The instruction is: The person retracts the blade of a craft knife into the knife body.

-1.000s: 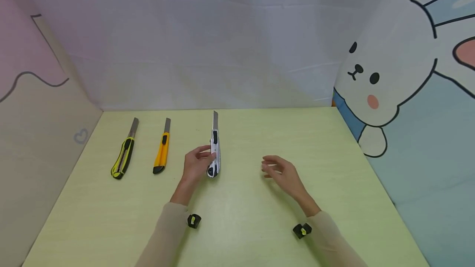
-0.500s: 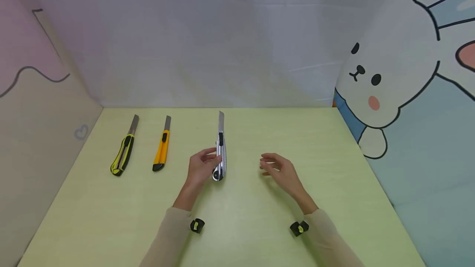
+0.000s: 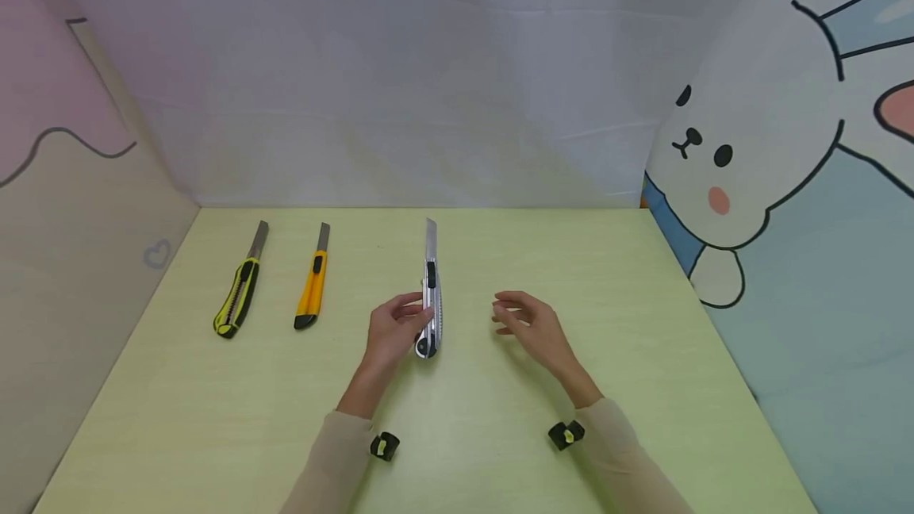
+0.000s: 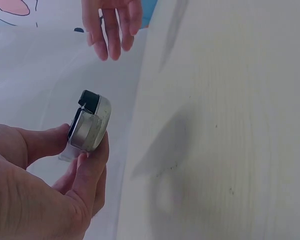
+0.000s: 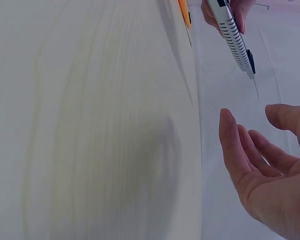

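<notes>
Left grip [image 3: 389,335] pinches the silver knife [image 3: 432,292] by its handle [image 3: 435,327], presumably to avoid the exposed blade [image 3: 432,239]; right grip [image 3: 539,331], relaxed, holds nothing.

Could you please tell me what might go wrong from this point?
The silver cutter has its blade out, so the right hand could be cut if it grasps that end. The left hand pinches the silver cutter above the table, so it might slip and drop. The orange cutter and green-black cutter also lie with blades exposed, so a careless reach could nick someone.
</notes>
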Demonstrator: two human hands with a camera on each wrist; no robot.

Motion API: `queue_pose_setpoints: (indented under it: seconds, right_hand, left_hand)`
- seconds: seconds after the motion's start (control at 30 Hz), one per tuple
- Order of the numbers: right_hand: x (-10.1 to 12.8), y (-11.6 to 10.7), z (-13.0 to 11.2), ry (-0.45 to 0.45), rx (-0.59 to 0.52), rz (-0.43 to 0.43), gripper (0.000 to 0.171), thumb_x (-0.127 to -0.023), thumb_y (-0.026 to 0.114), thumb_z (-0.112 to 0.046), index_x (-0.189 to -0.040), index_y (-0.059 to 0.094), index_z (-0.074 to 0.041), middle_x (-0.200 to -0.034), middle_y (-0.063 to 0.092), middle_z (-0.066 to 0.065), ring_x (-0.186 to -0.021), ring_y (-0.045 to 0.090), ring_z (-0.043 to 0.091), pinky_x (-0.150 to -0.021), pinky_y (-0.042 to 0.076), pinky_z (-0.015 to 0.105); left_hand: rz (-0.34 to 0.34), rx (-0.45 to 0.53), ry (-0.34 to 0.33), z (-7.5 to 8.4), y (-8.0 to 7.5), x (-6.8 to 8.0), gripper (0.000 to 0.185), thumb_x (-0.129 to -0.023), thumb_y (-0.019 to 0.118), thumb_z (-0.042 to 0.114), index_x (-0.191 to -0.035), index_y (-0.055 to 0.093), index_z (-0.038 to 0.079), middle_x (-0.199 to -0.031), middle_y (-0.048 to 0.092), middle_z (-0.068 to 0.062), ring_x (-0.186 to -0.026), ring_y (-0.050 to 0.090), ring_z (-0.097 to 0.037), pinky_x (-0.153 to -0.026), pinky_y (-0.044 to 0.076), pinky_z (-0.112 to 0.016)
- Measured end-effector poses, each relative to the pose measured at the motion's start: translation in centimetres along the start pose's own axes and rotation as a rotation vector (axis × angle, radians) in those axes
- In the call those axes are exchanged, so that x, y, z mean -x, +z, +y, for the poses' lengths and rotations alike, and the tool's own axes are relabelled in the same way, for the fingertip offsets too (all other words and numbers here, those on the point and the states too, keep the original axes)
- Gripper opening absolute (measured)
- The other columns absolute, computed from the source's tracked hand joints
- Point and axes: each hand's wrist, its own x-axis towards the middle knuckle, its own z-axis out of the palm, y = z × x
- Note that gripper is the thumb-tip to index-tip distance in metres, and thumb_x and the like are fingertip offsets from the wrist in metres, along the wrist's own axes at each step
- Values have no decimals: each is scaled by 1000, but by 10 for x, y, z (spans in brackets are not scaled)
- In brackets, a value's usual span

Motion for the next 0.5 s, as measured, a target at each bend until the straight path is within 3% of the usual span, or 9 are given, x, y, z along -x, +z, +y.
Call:
queue_pose_setpoints:
  seconds: [0.5]
  right_hand:
    - [-6, 7, -5, 10, 9, -5, 38, -104, 63, -14, -132, 58, 11, -124, 63, 33, -105, 68, 45, -81, 61, 38]
  left_hand:
    - [-54, 58, 4, -3, 10, 10, 39, -91, 77, 5, -128, 67, -1, -110, 69, -19, -91, 68, -18, -71, 56, -26]
